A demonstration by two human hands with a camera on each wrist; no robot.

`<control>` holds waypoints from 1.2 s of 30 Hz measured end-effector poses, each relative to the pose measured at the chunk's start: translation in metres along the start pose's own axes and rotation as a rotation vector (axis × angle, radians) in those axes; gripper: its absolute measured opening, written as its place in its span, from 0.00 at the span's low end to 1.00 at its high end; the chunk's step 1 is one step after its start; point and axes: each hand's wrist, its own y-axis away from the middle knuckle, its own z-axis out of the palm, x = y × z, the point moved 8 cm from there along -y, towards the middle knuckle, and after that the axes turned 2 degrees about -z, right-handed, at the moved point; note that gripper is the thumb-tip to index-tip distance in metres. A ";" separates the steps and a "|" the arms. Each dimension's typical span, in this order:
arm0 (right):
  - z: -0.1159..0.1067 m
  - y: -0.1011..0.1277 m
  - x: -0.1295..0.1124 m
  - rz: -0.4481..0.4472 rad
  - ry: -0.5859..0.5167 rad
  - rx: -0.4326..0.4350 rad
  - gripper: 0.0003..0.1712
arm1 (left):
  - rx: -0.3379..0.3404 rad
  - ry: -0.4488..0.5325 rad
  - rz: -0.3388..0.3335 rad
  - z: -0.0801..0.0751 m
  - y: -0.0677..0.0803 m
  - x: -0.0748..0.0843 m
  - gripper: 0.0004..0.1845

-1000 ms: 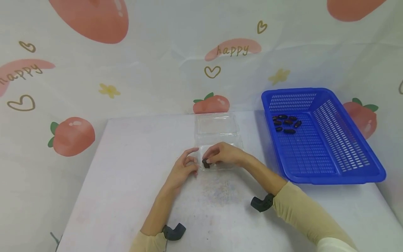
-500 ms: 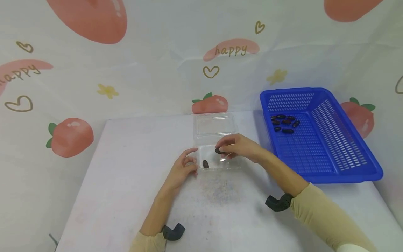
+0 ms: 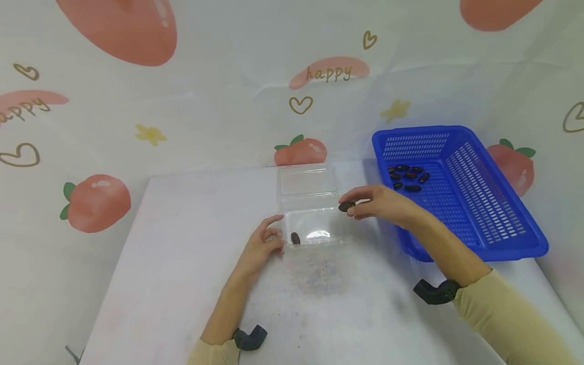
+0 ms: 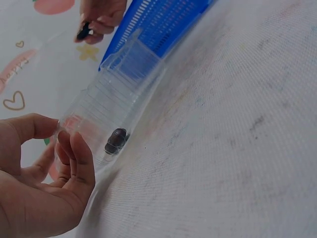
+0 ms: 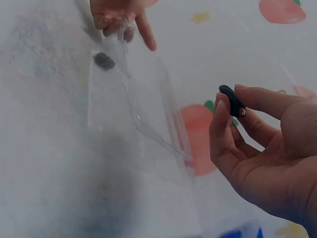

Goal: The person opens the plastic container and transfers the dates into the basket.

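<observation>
A clear plastic box (image 3: 304, 223) lies with its hinged lid (image 3: 306, 181) folded back behind it. One dark brown date (image 3: 295, 238) rests inside at the front left corner, also visible through the wall in the left wrist view. My left hand (image 3: 258, 249) holds the box's left end, index finger at the back of that end and thumb near the front corner. Above the box's right edge, my right hand (image 3: 380, 205) pinches another date (image 5: 232, 100) between thumb and fingers; its lighter stem end shows in the right wrist view.
A blue plastic basket (image 3: 470, 228) stands on the right of the white table (image 3: 191, 218), with several dates (image 3: 410, 175) at its back left. Behind the table hangs a printed cloth (image 3: 219, 111). Faint stains mark the tabletop in front of the box.
My right hand has moved from the box's front left corner up and right, carrying a date, leaving one date in that corner. My left hand stays at the box's left end.
</observation>
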 end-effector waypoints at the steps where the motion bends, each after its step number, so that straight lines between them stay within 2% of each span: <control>1: -0.005 0.002 0.000 0.005 0.007 0.011 0.22 | -0.003 -0.002 0.002 0.000 0.000 0.000 0.33; 5: -0.028 0.013 0.002 0.025 0.004 0.072 0.24 | -0.013 -0.005 0.001 -0.001 0.001 0.000 0.34; 12: -0.070 0.035 0.009 0.045 -0.107 0.189 0.24 | -0.018 -0.013 -0.010 -0.001 0.000 -0.001 0.33; 15: -0.087 0.044 0.013 0.053 -0.119 0.239 0.25 | -0.020 -0.011 -0.010 0.000 0.000 -0.002 0.33; 24: -0.126 0.059 0.038 0.074 -0.134 0.301 0.22 | -0.018 0.000 -0.006 -0.001 0.000 -0.002 0.33; 29: -0.144 0.065 0.055 0.105 -0.087 0.331 0.26 | -0.023 0.005 -0.009 -0.001 0.000 -0.002 0.33; 36: -0.165 0.070 0.075 0.094 -0.070 0.404 0.15 | -0.017 0.003 -0.012 -0.001 0.001 -0.002 0.34</control>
